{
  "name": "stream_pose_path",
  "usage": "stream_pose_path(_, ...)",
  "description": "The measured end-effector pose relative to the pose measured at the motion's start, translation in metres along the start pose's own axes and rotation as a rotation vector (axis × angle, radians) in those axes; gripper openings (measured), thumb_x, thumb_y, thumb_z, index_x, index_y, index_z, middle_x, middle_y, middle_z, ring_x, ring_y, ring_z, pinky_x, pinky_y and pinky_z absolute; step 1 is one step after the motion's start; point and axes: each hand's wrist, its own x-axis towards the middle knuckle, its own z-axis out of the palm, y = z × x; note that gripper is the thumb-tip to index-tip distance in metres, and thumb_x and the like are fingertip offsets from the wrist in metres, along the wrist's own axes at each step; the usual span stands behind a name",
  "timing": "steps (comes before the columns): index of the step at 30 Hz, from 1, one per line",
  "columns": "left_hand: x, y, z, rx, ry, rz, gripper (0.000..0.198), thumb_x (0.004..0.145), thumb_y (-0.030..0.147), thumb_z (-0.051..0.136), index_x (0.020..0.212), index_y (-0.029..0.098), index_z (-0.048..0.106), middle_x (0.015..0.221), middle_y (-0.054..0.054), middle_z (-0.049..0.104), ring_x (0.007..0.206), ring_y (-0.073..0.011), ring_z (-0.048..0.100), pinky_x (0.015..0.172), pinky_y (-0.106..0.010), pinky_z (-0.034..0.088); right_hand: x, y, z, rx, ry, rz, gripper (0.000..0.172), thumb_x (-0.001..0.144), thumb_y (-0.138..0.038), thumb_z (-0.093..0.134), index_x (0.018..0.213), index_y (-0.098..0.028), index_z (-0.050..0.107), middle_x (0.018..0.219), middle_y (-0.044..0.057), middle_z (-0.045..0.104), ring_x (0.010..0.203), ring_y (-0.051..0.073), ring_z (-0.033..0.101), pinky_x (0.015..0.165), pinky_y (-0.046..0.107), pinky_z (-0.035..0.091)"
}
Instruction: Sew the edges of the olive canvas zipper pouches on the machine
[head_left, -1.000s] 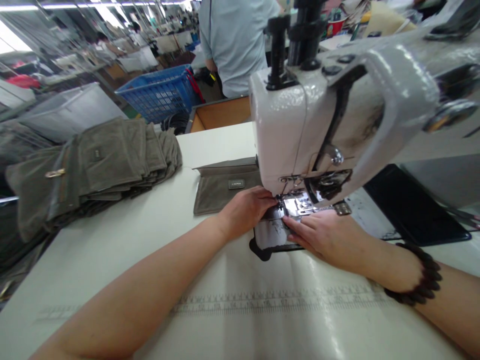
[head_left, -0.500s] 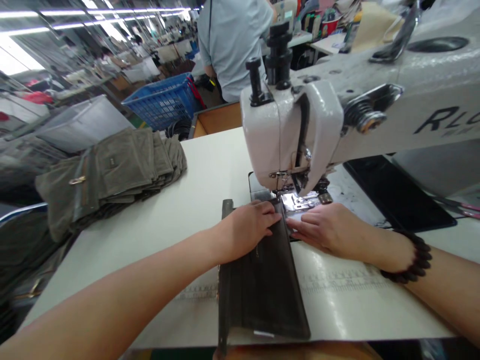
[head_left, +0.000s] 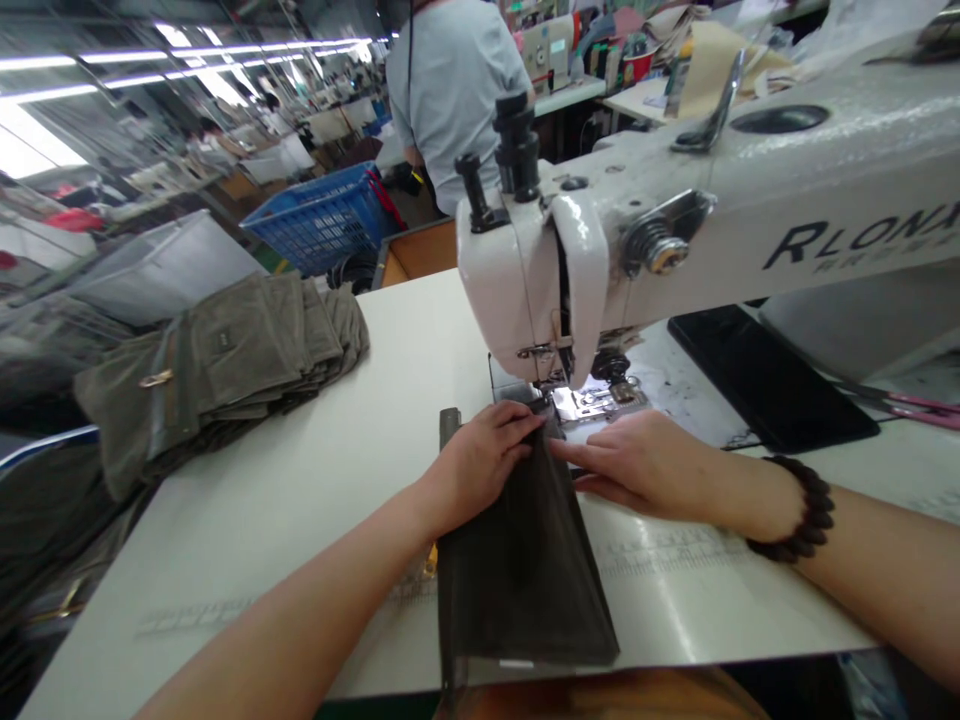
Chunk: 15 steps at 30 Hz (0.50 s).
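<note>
A dark olive fabric piece (head_left: 525, 575) lies lengthwise on the white table, its far end under the needle of the white sewing machine (head_left: 540, 290). My left hand (head_left: 480, 460) rests on the fabric's far end, fingers curled and pressing it down beside the presser foot. My right hand (head_left: 637, 460), with a dark bead bracelet on the wrist, lies flat with fingers stretched out, its tips touching the fabric's right edge just in front of the metal needle plate (head_left: 600, 405).
A stack of olive fabric pieces (head_left: 225, 370) sits at the table's left. A black tray (head_left: 765, 375) lies right of the machine, with pink-handled scissors (head_left: 911, 408) beyond it. Behind the table stand a blue basket (head_left: 322, 215) and a person in a grey shirt (head_left: 450, 90).
The fabric went from lying sideways behind the needle to running lengthwise toward me under both hands. Both hands stay at the needle; the view has pulled back and risen.
</note>
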Motion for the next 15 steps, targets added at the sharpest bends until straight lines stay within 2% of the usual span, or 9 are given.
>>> stream_pose_path(2, 0.000, -0.001, 0.000, -0.030, 0.016, 0.006, 0.032, 0.087, 0.015, 0.036, 0.114, 0.015, 0.053, 0.107, -0.009, 0.054, 0.101, -0.0175, 0.052, 0.089, -0.034, 0.046, 0.001, -0.006, 0.003, -0.027, -0.002, 0.034, 0.045, 0.084, -0.036, 0.050, 0.124, -0.018, 0.042, 0.063, 0.000, 0.059, 0.052, 0.014, 0.051, 0.046, 0.028, 0.014)
stream_pose_path(4, 0.000, -0.001, 0.000, -0.027, 0.024, 0.027, 0.032, 0.087, 0.015, 0.035, 0.114, 0.014, 0.053, 0.108, -0.010, 0.054, 0.101, -0.0178, 0.051, 0.088, -0.034, 0.046, 0.003, -0.011, 0.006, -0.046, -0.004, 0.062, 0.048, 0.083, -0.039, 0.051, 0.124, -0.016, 0.042, 0.064, 0.000, 0.059, 0.053, 0.014, 0.052, 0.046, 0.028, 0.013)
stream_pose_path(6, -0.001, 0.002, 0.000, 0.014, 0.007, 0.050, 0.033, 0.087, 0.016, 0.036, 0.115, 0.013, 0.052, 0.110, -0.010, 0.053, 0.102, -0.0194, 0.049, 0.089, -0.036, 0.044, 0.003, -0.014, 0.008, -0.046, -0.015, 0.075, 0.040, 0.083, -0.040, 0.052, 0.115, -0.016, 0.050, 0.063, 0.001, 0.059, 0.052, 0.014, 0.052, 0.045, 0.028, 0.012)
stream_pose_path(8, -0.002, 0.006, 0.000, 0.082, -0.027, 0.061, 0.033, 0.086, 0.018, 0.039, 0.116, 0.015, 0.052, 0.116, -0.010, 0.051, 0.104, -0.0219, 0.047, 0.090, -0.040, 0.041, 0.003, -0.015, 0.007, -0.042, -0.036, 0.087, 0.026, 0.083, -0.037, 0.052, 0.096, -0.016, 0.058, 0.062, 0.002, 0.059, 0.050, 0.014, 0.052, 0.045, 0.029, 0.011)
stream_pose_path(10, -0.003, 0.010, 0.001, 0.141, -0.062, 0.066, 0.034, 0.085, 0.022, 0.042, 0.118, 0.017, 0.051, 0.122, -0.010, 0.049, 0.106, -0.0239, 0.045, 0.089, -0.044, 0.040, 0.003, -0.014, 0.005, -0.041, -0.058, 0.104, 0.017, 0.082, -0.032, 0.052, 0.080, -0.016, 0.058, 0.059, 0.002, 0.059, 0.047, 0.014, 0.051, 0.045, 0.029, 0.010)
stream_pose_path(13, -0.004, 0.013, 0.001, 0.183, -0.108, 0.067, 0.035, 0.085, 0.024, 0.043, 0.119, 0.019, 0.049, 0.127, -0.008, 0.046, 0.107, -0.0248, 0.043, 0.088, -0.046, 0.039, 0.003, -0.013, 0.002, -0.028, -0.072, 0.120, 0.014, 0.081, -0.025, 0.051, 0.072, -0.016, 0.056, 0.057, 0.002, 0.059, 0.046, 0.015, 0.051, 0.045, 0.029, 0.010)
stream_pose_path(15, -0.006, 0.012, 0.001, 0.185, -0.122, 0.063, 0.035, 0.085, 0.023, 0.043, 0.118, 0.019, 0.049, 0.128, -0.007, 0.046, 0.108, -0.0250, 0.043, 0.088, -0.046, 0.038, 0.003, -0.014, 0.002, -0.024, -0.069, 0.127, 0.012, 0.081, -0.024, 0.051, 0.073, -0.016, 0.056, 0.058, 0.002, 0.059, 0.047, 0.015, 0.051, 0.046, 0.029, 0.010)
